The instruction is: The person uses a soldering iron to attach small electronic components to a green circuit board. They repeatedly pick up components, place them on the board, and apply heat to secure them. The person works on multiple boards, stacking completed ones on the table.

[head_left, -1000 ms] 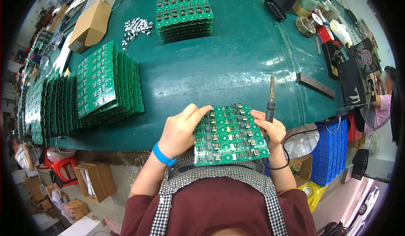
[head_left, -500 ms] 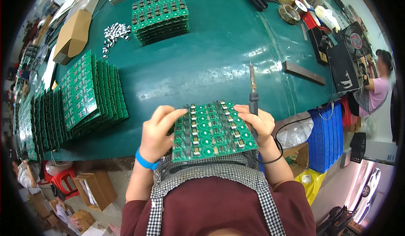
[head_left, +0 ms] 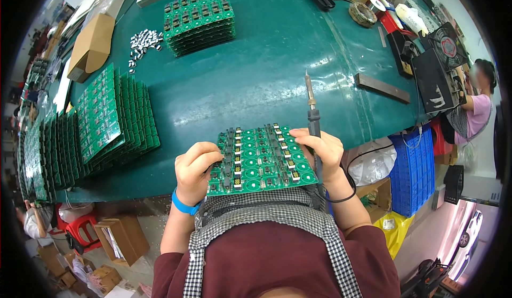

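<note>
While left hand (head_left: 194,171) and right hand (head_left: 325,152) clamped fingers on circuit board (head_left: 261,159), right also gripped soldering iron (head_left: 313,118) — slackened hold risked tip, if hot, scorching board.

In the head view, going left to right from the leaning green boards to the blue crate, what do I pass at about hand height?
Leaning green boards, left hand, held circuit board, right hand, crumpled clear plastic, blue crate.

Bright — glossy tabletop (head_left: 256,74) glare (edges bowed)
</note>
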The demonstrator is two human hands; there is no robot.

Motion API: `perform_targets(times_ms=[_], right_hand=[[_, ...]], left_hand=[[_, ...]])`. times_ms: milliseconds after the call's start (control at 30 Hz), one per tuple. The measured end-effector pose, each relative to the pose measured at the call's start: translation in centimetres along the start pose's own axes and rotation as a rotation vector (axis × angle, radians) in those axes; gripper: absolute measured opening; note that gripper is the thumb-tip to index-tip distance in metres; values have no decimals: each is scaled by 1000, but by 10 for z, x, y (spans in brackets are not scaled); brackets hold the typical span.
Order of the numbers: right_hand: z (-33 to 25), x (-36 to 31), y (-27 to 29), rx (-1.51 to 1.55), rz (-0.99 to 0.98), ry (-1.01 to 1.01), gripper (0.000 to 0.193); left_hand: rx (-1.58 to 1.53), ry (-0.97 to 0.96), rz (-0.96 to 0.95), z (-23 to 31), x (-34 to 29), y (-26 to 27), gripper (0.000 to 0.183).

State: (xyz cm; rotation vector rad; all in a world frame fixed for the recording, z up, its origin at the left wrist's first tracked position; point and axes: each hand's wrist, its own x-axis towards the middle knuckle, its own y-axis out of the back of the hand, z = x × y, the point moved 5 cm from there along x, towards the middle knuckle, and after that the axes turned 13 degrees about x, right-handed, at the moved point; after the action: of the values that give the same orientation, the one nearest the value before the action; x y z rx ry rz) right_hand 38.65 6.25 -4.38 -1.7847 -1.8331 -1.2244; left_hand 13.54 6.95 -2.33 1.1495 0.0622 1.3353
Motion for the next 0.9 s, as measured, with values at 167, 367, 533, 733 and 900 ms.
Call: perform_targets(times_ms=[167, 367, 533, 733, 900], right_hand=[[-5, 11, -2, 103, -40, -38, 36], [2, 6, -2, 131, -130, -63, 38], [1, 6, -1, 136, -179, -102, 36], [12, 13, -4, 254, -98, -247, 37], [15, 6, -5, 124, -220, -194, 44]], left_hand=[[15, -5, -9, -1, -5, -1, 28], [8, -5, -5, 0, -4, -1, 28], [15, -3, -6, 0, -3, -1, 27], [16, 1, 2, 0, -4, -1, 27], [4, 21, -4, 0, -5, -1, 28]])
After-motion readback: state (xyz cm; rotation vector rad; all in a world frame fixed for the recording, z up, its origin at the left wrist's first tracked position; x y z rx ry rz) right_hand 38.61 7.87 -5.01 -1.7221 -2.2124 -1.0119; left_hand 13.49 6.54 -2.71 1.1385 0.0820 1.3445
